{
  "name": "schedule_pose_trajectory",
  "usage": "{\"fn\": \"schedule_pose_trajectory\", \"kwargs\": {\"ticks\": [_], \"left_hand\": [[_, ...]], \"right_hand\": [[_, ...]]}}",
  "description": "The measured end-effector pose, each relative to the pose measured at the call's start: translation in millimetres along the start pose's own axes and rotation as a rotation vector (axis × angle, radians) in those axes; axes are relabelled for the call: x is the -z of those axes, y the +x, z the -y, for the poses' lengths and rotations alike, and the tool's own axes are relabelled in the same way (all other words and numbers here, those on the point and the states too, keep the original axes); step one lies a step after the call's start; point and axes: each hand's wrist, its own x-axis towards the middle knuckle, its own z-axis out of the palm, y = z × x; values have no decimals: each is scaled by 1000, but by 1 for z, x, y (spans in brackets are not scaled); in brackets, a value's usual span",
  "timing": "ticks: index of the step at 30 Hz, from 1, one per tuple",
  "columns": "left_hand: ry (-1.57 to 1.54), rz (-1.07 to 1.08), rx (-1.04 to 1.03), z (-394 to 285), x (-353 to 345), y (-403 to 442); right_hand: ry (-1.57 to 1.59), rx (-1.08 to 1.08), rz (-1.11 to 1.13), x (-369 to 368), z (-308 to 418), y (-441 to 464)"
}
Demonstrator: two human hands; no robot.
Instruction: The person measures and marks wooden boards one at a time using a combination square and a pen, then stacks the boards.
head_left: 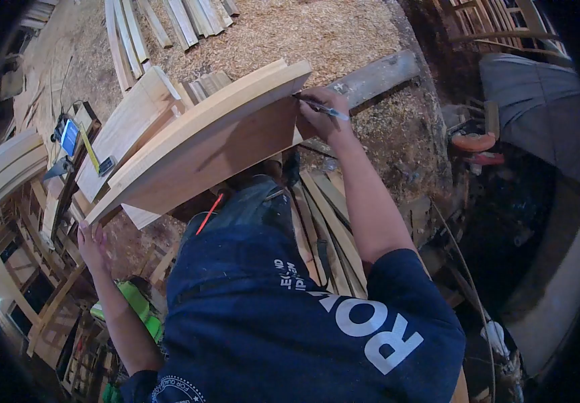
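A long curved wooden piece lies on edge across the bench, with a flat reddish board against its near side. My right hand is closed on a pen, whose tip touches the wood near the right end. At the far left end of the curved piece, my left hand rests its fingertips on the wood, fingers apart. A yellow tape measure with its blade out lies on a pale board behind the curved piece.
Curved wooden strips lie on wood shavings at the back. A grey plank extends to the right. A blue-screened device stands at the left. Long strips lie below the bench, and an orange object is at the right.
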Motion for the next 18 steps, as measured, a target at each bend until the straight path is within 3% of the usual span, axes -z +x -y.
{"fn": "schedule_pose_trajectory", "kwargs": {"ticks": [18], "left_hand": [[-28, 1, 0, 4, 3, 4]], "right_hand": [[62, -30, -3, 0, -4, 0]]}}
